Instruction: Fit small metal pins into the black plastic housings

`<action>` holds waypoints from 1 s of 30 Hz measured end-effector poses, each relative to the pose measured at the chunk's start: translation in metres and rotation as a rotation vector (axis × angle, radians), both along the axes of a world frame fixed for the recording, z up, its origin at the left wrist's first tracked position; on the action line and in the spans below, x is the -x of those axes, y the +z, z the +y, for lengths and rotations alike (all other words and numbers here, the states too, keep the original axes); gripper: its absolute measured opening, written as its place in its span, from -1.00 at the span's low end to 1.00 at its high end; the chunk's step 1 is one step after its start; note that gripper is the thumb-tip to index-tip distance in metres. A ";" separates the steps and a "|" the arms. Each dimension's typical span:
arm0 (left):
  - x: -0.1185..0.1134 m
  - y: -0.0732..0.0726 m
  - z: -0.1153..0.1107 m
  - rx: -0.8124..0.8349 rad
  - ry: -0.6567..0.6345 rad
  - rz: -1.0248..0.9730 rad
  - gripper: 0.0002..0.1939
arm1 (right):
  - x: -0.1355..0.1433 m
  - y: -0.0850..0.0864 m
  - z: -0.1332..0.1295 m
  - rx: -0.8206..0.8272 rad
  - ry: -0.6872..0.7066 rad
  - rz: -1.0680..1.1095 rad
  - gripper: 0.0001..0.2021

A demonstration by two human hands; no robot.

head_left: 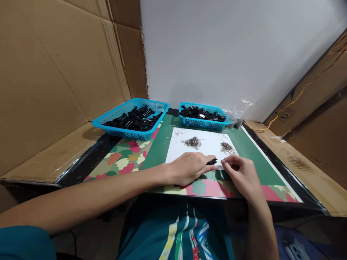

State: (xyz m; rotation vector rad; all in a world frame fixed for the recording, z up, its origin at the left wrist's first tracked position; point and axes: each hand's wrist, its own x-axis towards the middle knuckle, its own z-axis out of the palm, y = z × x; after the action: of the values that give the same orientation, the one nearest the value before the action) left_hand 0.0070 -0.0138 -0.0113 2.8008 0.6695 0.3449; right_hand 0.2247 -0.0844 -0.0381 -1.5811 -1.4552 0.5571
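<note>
Near the front edge of a white sheet [208, 139], my left hand [189, 167] is closed on a small black plastic part [212, 162], whose tip points right. Just to its right, my right hand [240, 171] pinches with thumb and forefinger. Something thin and pale shows at those fingertips, too small to name. A small gap separates the fingertips of both hands. On the sheet lie a larger pile of tiny metal pieces [193, 142] and a smaller pile of similar pieces [226, 147], the latter just beyond my right hand.
A blue basket [146, 134] of long black parts stands at the back left. Another blue basket [203, 123] holds shorter black pieces, with a clear plastic bag [238, 115] beside it. Cardboard walls [67, 54] flank the table, and a yellow wire [295, 103] hangs at the right.
</note>
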 end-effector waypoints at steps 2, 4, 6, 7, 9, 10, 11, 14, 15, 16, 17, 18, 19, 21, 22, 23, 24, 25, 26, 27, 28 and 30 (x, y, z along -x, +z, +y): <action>0.000 0.001 -0.001 -0.002 -0.015 0.005 -0.53 | 0.000 -0.001 0.001 0.011 -0.006 -0.028 -0.71; -0.001 0.002 -0.001 0.000 -0.031 -0.001 -0.58 | 0.000 -0.001 0.002 0.023 -0.007 -0.059 -0.72; -0.001 0.001 0.000 -0.003 -0.044 -0.011 -0.60 | 0.000 0.000 0.003 0.035 -0.001 -0.090 -0.72; -0.001 0.001 0.000 -0.004 -0.050 -0.017 -0.61 | 0.001 0.000 0.004 0.038 0.002 -0.105 -0.73; -0.001 -0.001 0.000 -0.003 -0.060 -0.026 -0.60 | 0.002 0.001 0.006 0.040 0.003 -0.135 -0.74; -0.001 -0.001 0.000 -0.001 -0.064 -0.028 -0.60 | 0.003 0.001 0.006 0.039 -0.001 -0.150 -0.75; -0.001 -0.002 0.000 0.003 -0.066 -0.029 -0.60 | 0.004 0.001 0.006 0.035 -0.006 -0.165 -0.77; -0.001 -0.002 0.000 0.025 -0.063 -0.026 -0.60 | 0.007 0.001 0.006 0.019 -0.025 -0.200 -0.79; -0.001 -0.002 0.000 0.032 -0.062 -0.023 -0.60 | 0.008 0.000 0.006 0.013 -0.030 -0.208 -0.80; -0.002 -0.002 0.000 0.038 -0.061 -0.020 -0.59 | 0.009 0.000 0.005 0.007 -0.033 -0.214 -0.79; -0.002 -0.001 0.000 0.045 -0.063 -0.019 -0.59 | 0.010 -0.001 0.005 0.000 -0.036 -0.220 -0.79; -0.002 -0.001 0.000 0.053 -0.064 -0.020 -0.58 | 0.010 -0.001 0.005 -0.008 -0.040 -0.227 -0.78; -0.002 0.000 0.001 0.062 -0.064 -0.026 -0.58 | 0.011 -0.002 0.004 -0.019 -0.046 -0.234 -0.77; -0.002 0.000 0.001 0.082 -0.062 -0.041 -0.57 | 0.012 -0.002 0.004 -0.041 -0.061 -0.250 -0.76; -0.002 0.000 0.001 0.090 -0.061 -0.049 -0.57 | 0.013 -0.003 0.004 -0.051 -0.067 -0.258 -0.76; -0.002 0.000 0.001 0.094 -0.061 -0.054 -0.57 | 0.013 -0.003 0.004 -0.058 -0.070 -0.265 -0.76; -0.002 -0.001 0.001 0.095 -0.062 -0.056 -0.57 | 0.014 -0.003 0.004 -0.062 -0.069 -0.271 -0.76; -0.002 -0.001 0.002 0.093 -0.063 -0.057 -0.57 | 0.014 -0.003 0.004 -0.064 -0.063 -0.276 -0.77; -0.002 -0.002 0.002 0.089 -0.063 -0.056 -0.56 | 0.014 -0.002 0.004 -0.065 -0.055 -0.281 -0.77; -0.002 -0.002 0.002 0.083 -0.061 -0.054 -0.56 | 0.014 -0.002 0.005 -0.065 -0.045 -0.285 -0.77; -0.002 -0.003 0.002 0.076 -0.061 -0.050 -0.56 | 0.015 -0.002 0.005 -0.066 -0.037 -0.290 -0.77; -0.002 -0.003 0.003 0.058 -0.064 -0.038 -0.55 | 0.015 -0.001 0.006 -0.067 -0.025 -0.297 -0.78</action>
State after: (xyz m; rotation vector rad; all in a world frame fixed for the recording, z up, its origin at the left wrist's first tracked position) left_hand 0.0091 -0.0109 -0.0145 2.7459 0.5707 0.3599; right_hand 0.2096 -0.0786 -0.0393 -1.6782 -1.6512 0.2618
